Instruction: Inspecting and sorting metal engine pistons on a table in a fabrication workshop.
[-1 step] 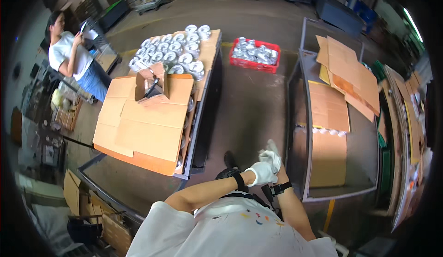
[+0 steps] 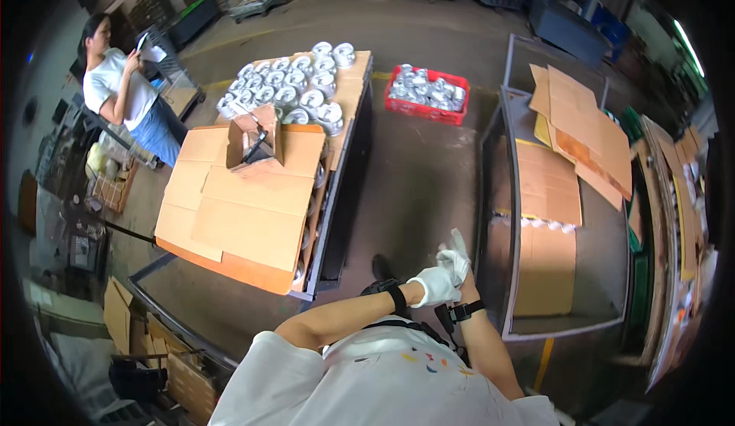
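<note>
My left hand (image 2: 435, 285) wears a white glove. Its fingers close on the lower part of another white glove (image 2: 460, 270), which covers my right hand (image 2: 455, 251). That right hand points upward with its fingers stretched out and holds nothing. Both hands meet in front of my body, over the floor between two carts; dark bands circle both wrists. Where exactly the left fingertips pinch the glove is hard to make out.
Left stands a cart with cardboard sheets (image 2: 253, 212), an open carton (image 2: 255, 139) and many silvery metal parts (image 2: 295, 81). Ahead, a red crate (image 2: 426, 112) of similar parts rests on the floor. A framed cart (image 2: 566, 323) with cardboard is at right. Another person (image 2: 130, 93) stands far left.
The view has shifted slightly. My right hand's fingers look a little more spread and raised, while the left hand stays against its glove.
</note>
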